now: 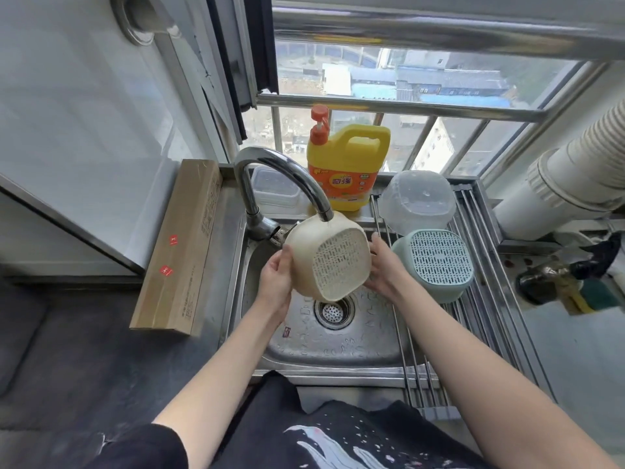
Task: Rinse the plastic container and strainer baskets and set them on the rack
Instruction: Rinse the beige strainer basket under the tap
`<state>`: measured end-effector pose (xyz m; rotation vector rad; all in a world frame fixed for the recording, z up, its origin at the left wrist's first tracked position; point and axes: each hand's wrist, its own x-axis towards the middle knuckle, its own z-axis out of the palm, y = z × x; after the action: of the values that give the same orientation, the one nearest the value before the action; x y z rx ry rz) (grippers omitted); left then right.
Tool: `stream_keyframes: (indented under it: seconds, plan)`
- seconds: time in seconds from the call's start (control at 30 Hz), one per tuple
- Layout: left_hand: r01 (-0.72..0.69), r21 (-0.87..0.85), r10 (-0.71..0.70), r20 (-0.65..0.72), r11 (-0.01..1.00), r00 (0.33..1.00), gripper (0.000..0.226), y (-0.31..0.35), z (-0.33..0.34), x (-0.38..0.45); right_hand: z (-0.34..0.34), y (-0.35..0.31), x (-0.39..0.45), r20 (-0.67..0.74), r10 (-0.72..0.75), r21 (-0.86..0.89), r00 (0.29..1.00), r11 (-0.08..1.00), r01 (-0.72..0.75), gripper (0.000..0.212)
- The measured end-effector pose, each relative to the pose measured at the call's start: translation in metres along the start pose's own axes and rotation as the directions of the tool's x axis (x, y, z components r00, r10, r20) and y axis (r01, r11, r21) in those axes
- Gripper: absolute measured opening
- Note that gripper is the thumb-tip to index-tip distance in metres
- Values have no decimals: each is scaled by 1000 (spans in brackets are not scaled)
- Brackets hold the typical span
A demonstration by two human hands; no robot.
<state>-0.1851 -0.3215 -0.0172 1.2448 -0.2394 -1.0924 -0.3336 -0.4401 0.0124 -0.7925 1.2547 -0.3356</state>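
I hold a cream strainer basket (329, 257) over the steel sink (338, 343), just under the faucet spout (280, 177), its perforated bottom turned toward me. My left hand (275, 279) grips its left side and my right hand (384, 265) holds its right side. A pale green strainer basket (434, 264) lies upside down on the roll-up rack (480, 309) to the right. Behind it a clear plastic container (417, 203) rests upside down on the same rack.
A yellow dish soap jug (348, 167) with an orange pump stands behind the sink, beside a small clear box (274, 187). A long cardboard box (182, 245) lies along the sink's left edge. A white duct (568, 177) and a sponge (595, 296) sit at right.
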Motion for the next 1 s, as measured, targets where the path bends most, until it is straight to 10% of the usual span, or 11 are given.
stream_keyframes:
  seconds: [0.37,0.53,0.73,1.0]
  plan:
    - [-225,355,162,201,907,966,75,16,27,-4,0,-12,2,5,32,241,999,970,-32,30]
    - [-15,435,-22,80,900,997,34,14,26,-9,-4,4,10,-62,159,3,985,987,-159,55]
    - [384,-158,-398,-66,910,915,45,17,18,-2,-6,13,15,-107,38,-349,994,934,-74,50]
    - [429,-601,-668,-248,674,702,32,5,6,5,24,-9,9,35,-279,-359,960,893,272,49]
